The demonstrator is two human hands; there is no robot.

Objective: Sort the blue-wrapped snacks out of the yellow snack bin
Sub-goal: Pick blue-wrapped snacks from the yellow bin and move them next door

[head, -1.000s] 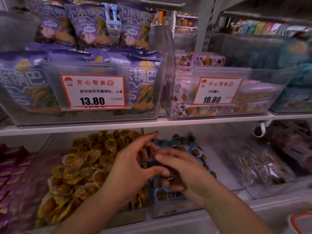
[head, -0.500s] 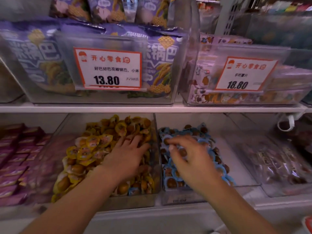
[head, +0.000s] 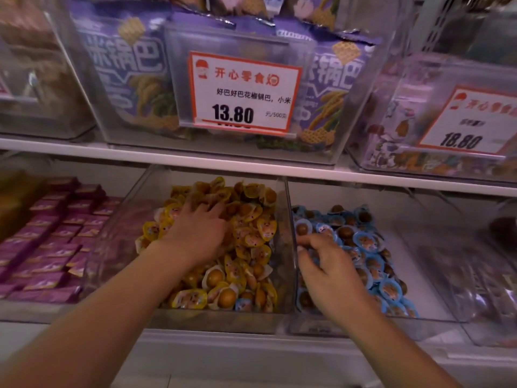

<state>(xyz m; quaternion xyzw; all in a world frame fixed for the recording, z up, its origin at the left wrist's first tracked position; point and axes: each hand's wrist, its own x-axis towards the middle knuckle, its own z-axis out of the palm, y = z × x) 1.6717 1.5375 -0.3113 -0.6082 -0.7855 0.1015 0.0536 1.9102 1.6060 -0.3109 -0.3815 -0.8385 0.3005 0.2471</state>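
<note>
Starting at your far left, purple-wrapped bars [head: 53, 242] are lying in rows in a clear bin whose left side is running off the frame; the print on them is too blurred to read. Next to them, the yellow snack bin [head: 279, 309] is sitting heaped with yellow-wrapped snacks [head: 251, 233]. Your left hand [head: 195, 236] is lying palm-down on that heap with the fingers reaching toward the back; the fingertips are smeared by motion and half sunk among the wrappers, so you cannot tell whether they are holding anything. One blue-wrapped snack [head: 242, 304] is showing at the front of the yellow bin, just beside its right wall, partly tucked under yellow ones; any others buried deeper are not showing.

Across the clear divider, the neighbouring bin [head: 436, 317] is holding the blue-wrapped pile [head: 363, 242]. Your right hand [head: 326, 267] is hovering over the left edge of that pile with the fingers curled downward; the fingertips are hiding whatever lies beneath them, so it is unclear whether they are pinching a snack or merely touching the pile. Farther right, another clear bin is blurring into dark packets you cannot make out.

On the shelf above, purple bags [head: 131, 79] are standing behind a price tag [head: 243, 91] reading 13.80, which is covering their middles. To the right, a second tag [head: 472, 121] reading 18.80 is being cut off by the frame edge.
</note>
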